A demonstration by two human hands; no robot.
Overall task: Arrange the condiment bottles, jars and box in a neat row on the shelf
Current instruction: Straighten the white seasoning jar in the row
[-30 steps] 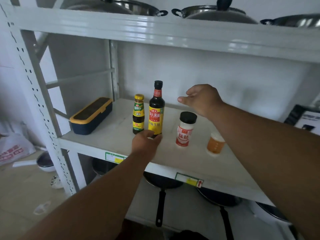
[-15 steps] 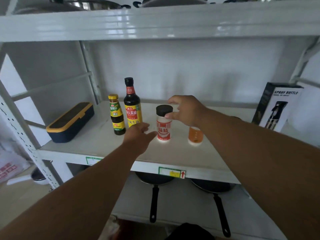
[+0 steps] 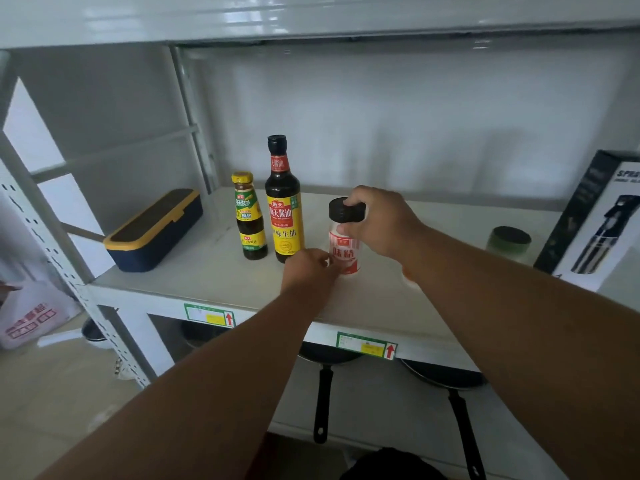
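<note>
Here both hands (image 3: 375, 225) grip the upright seasoning jar (image 3: 343, 247).

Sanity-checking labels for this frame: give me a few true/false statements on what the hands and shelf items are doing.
1. The right hand grips the black-capped seasoning jar. True.
2. The tall soy sauce bottle lies on its side. False: it stands upright.
3. The small yellow-capped bottle stands left of the tall bottle. True.
4. The left hand holds the navy and yellow box. False: it is at the jar's base; the box sits apart at the shelf's left.
5. The spray bottle carton is at the far right. True.
</note>
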